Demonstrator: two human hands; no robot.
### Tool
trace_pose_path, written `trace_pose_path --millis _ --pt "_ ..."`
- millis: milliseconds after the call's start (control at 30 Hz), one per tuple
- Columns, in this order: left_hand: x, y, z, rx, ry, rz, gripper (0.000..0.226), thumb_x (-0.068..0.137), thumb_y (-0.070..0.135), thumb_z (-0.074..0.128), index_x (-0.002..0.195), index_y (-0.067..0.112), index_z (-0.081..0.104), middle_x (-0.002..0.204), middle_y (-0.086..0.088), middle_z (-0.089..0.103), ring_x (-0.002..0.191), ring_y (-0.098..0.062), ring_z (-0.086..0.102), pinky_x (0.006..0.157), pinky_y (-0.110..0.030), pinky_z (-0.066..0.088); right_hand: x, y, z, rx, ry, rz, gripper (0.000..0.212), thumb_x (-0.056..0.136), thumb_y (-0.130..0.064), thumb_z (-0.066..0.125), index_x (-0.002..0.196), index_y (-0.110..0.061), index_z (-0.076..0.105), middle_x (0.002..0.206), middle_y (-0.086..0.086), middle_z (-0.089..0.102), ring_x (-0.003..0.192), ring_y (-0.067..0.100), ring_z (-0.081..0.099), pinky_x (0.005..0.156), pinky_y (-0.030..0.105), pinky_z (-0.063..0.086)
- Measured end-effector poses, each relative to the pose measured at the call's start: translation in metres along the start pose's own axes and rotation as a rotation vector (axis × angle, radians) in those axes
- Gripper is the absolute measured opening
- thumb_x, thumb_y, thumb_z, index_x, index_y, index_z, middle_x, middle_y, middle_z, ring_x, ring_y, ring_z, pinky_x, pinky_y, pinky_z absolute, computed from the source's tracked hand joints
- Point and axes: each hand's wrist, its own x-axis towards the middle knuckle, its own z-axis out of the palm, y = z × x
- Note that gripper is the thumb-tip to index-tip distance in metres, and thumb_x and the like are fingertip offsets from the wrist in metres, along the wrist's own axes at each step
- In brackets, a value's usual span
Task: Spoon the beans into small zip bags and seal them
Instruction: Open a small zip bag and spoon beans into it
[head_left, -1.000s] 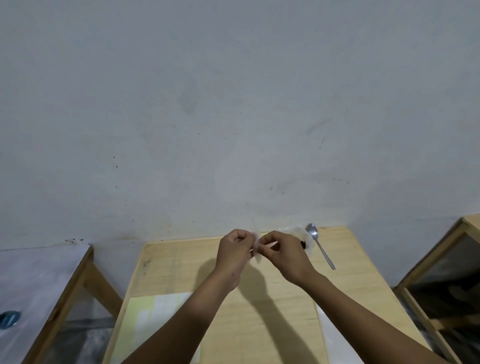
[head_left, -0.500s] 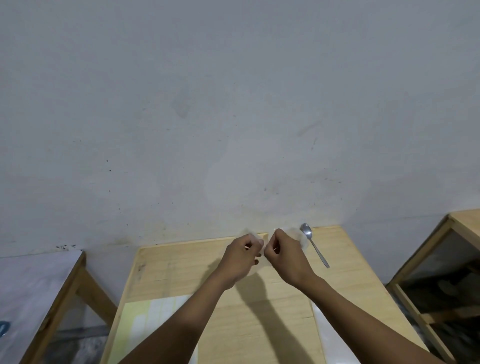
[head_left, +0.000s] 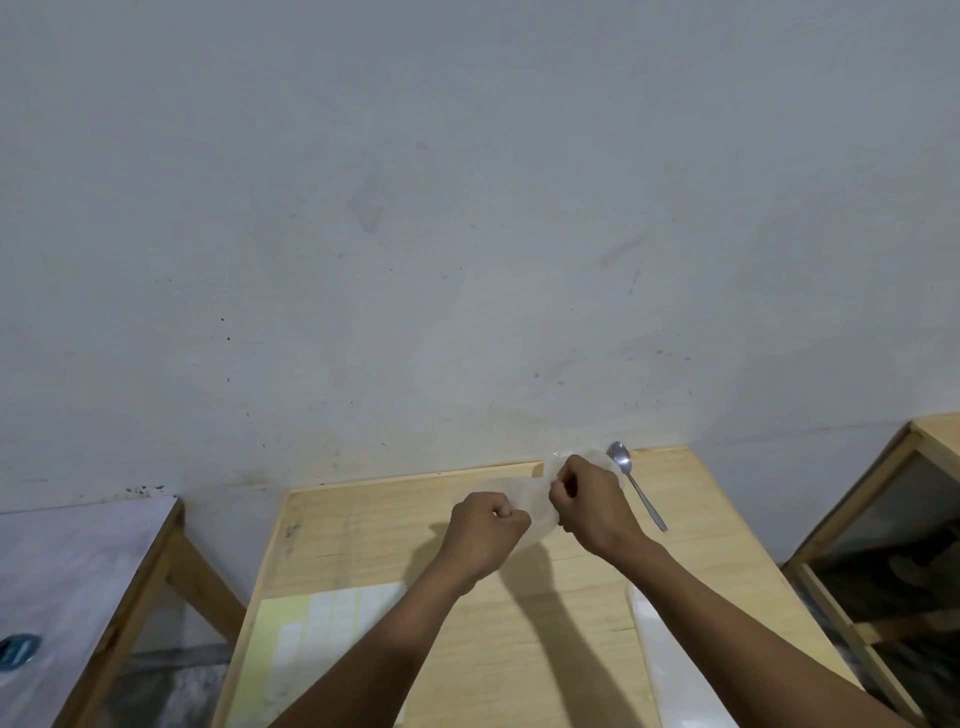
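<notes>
My left hand (head_left: 488, 535) and my right hand (head_left: 589, 501) are both pinched on a small clear zip bag (head_left: 535, 501), held between them above the far part of the wooden table (head_left: 363, 540). The hands are a little apart, the right one higher and farther from me. The bag is thin and see-through; I cannot make out beans inside it, as the hands cover most of it. A metal spoon (head_left: 636, 488) lies on the table just right of my right hand, bowl toward the wall.
A yellow-and-white paper sheet (head_left: 322, 639) lies on the near left of the table, a white sheet (head_left: 670, 670) at the near right. Another table with a blue object (head_left: 18, 649) stands to the left, a wooden frame (head_left: 883, 519) to the right. A grey wall rises behind.
The hands have drawn apart along the bag; my left hand dropped lower and nearer, my right stayed by the spoon. The camera has shifted slightly.
</notes>
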Motion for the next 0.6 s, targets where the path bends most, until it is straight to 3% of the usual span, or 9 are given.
trace_pose_path --millis 67,100,167,267,400,467,533,600 --pt "-0.002 -0.001 -0.002 0.045 0.073 0.033 0.017 0.08 0.016 0.061 0.072 0.018 0.046 0.081 0.004 0.049 0.066 -0.016 0.046 0.053 -0.024 0.033 0.001 0.002 -0.001 0.032 -0.04 -0.026 0.008 0.093 -0.01 0.055 0.086 -0.013 0.057 0.073 0.002 0.061 0.06 0.015 0.057 0.063 0.045 0.057" --pt "-0.004 -0.001 -0.004 0.077 0.097 0.056 0.016 0.08 0.017 0.063 0.089 0.018 0.049 0.098 0.004 0.049 0.079 -0.016 0.052 0.06 -0.025 0.037 0.0 0.003 -0.002 0.07 -0.062 -0.035 0.005 0.094 -0.01 0.056 0.091 -0.015 0.059 0.079 0.002 0.064 0.062 0.015 0.059 0.064 0.042 0.059" --pt "-0.005 -0.007 -0.01 0.166 0.152 0.169 0.04 0.083 0.016 0.063 0.118 0.02 0.045 0.125 0.005 0.04 0.107 -0.014 0.052 0.076 -0.023 0.04 -0.001 0.006 -0.002 0.123 -0.116 -0.082 0.008 0.094 -0.011 0.057 0.097 -0.017 0.062 0.091 0.0 0.067 0.068 0.017 0.065 0.067 0.038 0.06" --pt "-0.007 -0.009 -0.017 0.294 0.183 0.302 0.057 0.087 0.02 0.059 0.139 0.021 0.038 0.152 0.009 0.027 0.133 -0.009 0.039 0.092 -0.019 0.035 -0.007 0.004 -0.002 0.206 -0.183 -0.118 0.016 0.096 -0.013 0.058 0.096 -0.024 0.069 0.096 -0.007 0.07 0.076 0.016 0.069 0.068 0.033 0.061" --pt "-0.007 -0.012 -0.02 0.337 0.056 0.169 0.065 0.089 0.03 0.055 0.148 0.024 0.029 0.152 0.008 0.037 0.132 -0.015 0.045 0.096 -0.026 0.04 -0.003 0.005 -0.005 0.224 -0.208 -0.064 0.019 0.097 -0.01 0.055 0.103 -0.018 0.072 0.093 -0.002 0.071 0.072 0.017 0.072 0.067 0.031 0.061" --pt "-0.006 -0.008 -0.021 0.359 -0.075 0.082 0.055 0.091 0.035 0.051 0.144 0.026 0.039 0.142 0.004 0.05 0.116 -0.016 0.055 0.094 -0.032 0.048 0.0 0.008 -0.009 0.176 -0.245 -0.051 0.022 0.096 -0.008 0.054 0.108 -0.012 0.072 0.086 -0.002 0.072 0.069 0.016 0.072 0.069 0.03 0.061" --pt "-0.003 -0.004 -0.023 0.36 -0.156 0.035 0.048 0.092 0.038 0.048 0.138 0.027 0.049 0.135 0.004 0.057 0.104 -0.012 0.058 0.089 -0.03 0.049 0.003 0.011 -0.012 0.212 -0.263 -0.041 0.022 0.095 -0.007 0.055 0.108 -0.011 0.073 0.084 -0.001 0.073 0.068 0.017 0.073 0.07 0.03 0.061" --pt "0.002 -0.003 -0.024 0.353 -0.155 0.051 0.049 0.092 0.038 0.049 0.14 0.027 0.049 0.144 0.006 0.052 0.118 -0.011 0.054 0.093 -0.025 0.042 0.006 0.014 -0.015 0.302 -0.264 -0.037 0.021 0.095 -0.005 0.057 0.105 -0.01 0.075 0.084 -0.004 0.072 0.069 0.019 0.072 0.069 0.031 0.061"
